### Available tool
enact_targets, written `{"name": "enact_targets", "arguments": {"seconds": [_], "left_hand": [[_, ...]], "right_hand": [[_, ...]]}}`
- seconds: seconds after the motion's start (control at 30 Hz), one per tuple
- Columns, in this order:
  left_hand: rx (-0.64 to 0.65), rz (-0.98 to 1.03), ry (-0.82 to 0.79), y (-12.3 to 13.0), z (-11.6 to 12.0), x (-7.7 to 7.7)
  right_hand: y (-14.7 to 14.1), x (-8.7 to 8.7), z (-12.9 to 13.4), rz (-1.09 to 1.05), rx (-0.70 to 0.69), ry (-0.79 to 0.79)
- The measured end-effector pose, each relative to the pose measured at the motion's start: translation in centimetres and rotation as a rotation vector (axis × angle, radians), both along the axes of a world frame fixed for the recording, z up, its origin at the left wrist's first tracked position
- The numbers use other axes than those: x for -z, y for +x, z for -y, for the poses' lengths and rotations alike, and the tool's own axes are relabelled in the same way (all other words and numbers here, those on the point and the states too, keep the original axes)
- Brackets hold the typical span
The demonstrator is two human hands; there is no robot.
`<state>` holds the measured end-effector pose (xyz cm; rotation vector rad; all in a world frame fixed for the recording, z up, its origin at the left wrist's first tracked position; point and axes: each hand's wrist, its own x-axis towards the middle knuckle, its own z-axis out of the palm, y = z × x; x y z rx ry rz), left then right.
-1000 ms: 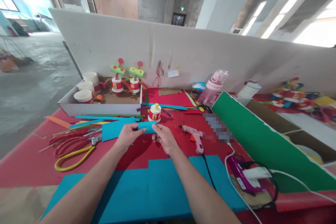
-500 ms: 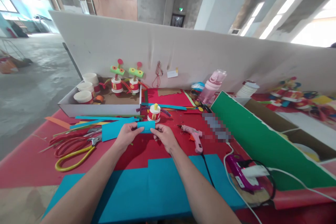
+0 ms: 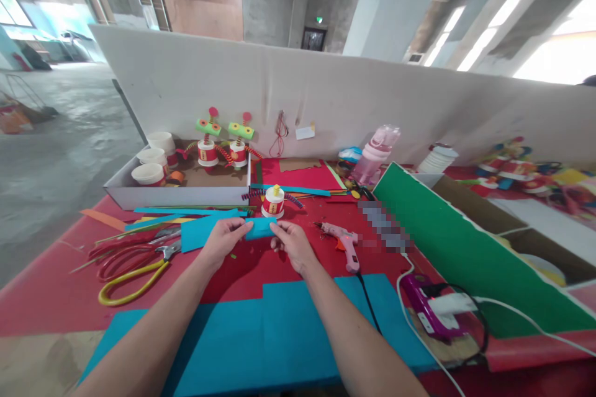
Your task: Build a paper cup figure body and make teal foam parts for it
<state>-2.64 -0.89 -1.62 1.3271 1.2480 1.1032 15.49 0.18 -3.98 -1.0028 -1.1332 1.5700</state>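
Note:
A small piece of blue paper (image 3: 260,229) is stretched between my two hands above the red table. My left hand (image 3: 226,239) pinches its left end between thumb and fingers, and my right hand (image 3: 291,244) pinches the right end the same way. Just behind the paper stands a red-and-white paper cup figure (image 3: 273,201), upside down, with a yellow bit on top and coiled paper arms at its sides. A larger blue paper sheet (image 3: 195,235) lies beside my left hand. To the right of my right hand rests a pink glue gun (image 3: 343,240).
Scissors and pliers with yellow and red handles (image 3: 135,282) lie at the left. Behind them, a box (image 3: 177,194) holds cups and two finished-looking figures. A purple power strip (image 3: 426,310) with cables sits right, beside a green board (image 3: 459,248). A pink bottle (image 3: 375,155) stands behind.
The blue paper has dipped slightly at its right end and looks flatter. Both hands keep their pinch and have barely moved.

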Motion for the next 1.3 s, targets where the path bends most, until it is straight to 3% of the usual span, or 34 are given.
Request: {"name": "enact_targets", "arguments": {"seconds": [0.1, 0.23, 0.3, 0.4, 0.5, 0.57, 0.67, 0.93, 1.3], "left_hand": [[-0.008, 0.064, -0.038, -0.2, -0.2, 0.0], [-0.025, 0.115, -0.077, -0.7, -0.5, 0.0], [-0.119, 0.027, 0.017, -1.2, -0.6, -0.2], [-0.21, -0.205, 0.278, -1.9, -0.7, -0.9], [-0.055, -0.359, 0.427, -2.2, -0.6, -1.3], [0.057, -0.394, 0.416, -1.9, -0.5, -1.1], [0.126, -0.409, 0.36, -1.4, -0.3, -0.6], [0.051, -0.47, 0.408, -1.3, -0.5, 0.0], [0.055, -0.544, 0.489, -1.3, -0.5, 0.0]], "right_hand": [[0.3, -0.1, -0.1, -0.063, -0.052, -0.015], [0.5, -0.2, 0.0, 0.008, -0.072, 0.02], [0.5, -0.2, 0.0, 0.01, -0.045, 0.0], [0.5, -0.2, 0.0, -0.012, -0.025, -0.035], [0.4, -0.2, 0.1, -0.024, -0.047, -0.069], [0.4, -0.3, 0.2, -0.035, -0.08, -0.086], [0.4, -0.3, 0.3, -0.038, -0.098, -0.071], [0.4, -0.1, 0.0, 0.001, -0.025, 0.018], [0.2, 0.2, 0.1, 0.029, -0.068, 0.064]]}}
